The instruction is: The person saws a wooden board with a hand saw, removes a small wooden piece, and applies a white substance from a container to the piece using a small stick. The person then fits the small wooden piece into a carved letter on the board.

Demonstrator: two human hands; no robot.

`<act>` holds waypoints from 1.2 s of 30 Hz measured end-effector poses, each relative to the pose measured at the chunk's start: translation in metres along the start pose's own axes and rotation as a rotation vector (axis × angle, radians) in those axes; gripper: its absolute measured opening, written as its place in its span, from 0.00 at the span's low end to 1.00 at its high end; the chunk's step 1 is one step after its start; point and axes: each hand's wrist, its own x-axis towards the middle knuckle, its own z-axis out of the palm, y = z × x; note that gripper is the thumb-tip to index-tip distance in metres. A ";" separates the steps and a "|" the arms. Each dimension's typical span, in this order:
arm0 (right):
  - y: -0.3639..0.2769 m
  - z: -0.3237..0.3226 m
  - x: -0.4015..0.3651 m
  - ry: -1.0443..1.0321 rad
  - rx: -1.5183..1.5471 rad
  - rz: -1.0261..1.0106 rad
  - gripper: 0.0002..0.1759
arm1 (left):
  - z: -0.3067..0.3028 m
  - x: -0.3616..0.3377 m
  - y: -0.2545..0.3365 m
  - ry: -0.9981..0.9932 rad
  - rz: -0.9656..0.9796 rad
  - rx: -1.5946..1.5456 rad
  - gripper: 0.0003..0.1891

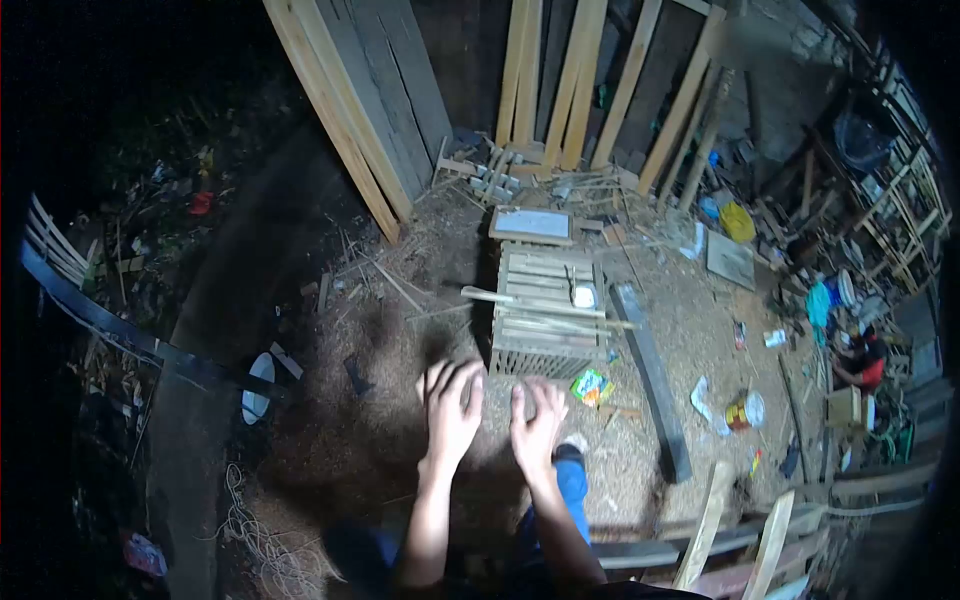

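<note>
Both hands are held out in front of me, palms toward each other, with a gap between them. My left hand (452, 410) has its fingers apart and curled a little, and nothing shows in it. My right hand (538, 420) is likewise loosely open and holds nothing that I can see. Just beyond them stands a slatted wooden crate (545, 362). Across its top lie thin wooden sticks (550, 308), along with a small white object (584, 297) whose kind I cannot make out. A framed light panel (532, 223) sits at the crate's far end.
To the right, a long dark beam (652, 385) lies on the littered ground near a paint bucket (745, 411). Tall planks (575, 85) lean at the back. A green packet (591, 386) lies by the crate. Another person (866, 360) is low at far right. Tangled cord (265, 545) lies lower left.
</note>
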 end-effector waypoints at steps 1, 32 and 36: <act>0.030 0.003 0.014 -0.029 -0.021 -0.037 0.17 | 0.022 0.002 0.005 -0.006 0.030 0.028 0.11; 0.285 0.068 0.306 0.248 -0.287 0.558 0.30 | 0.486 0.256 -0.068 -0.831 0.420 -0.473 0.15; 0.346 0.177 0.305 0.147 -0.407 0.688 0.54 | 0.553 0.251 -0.171 -1.004 0.484 -0.430 0.24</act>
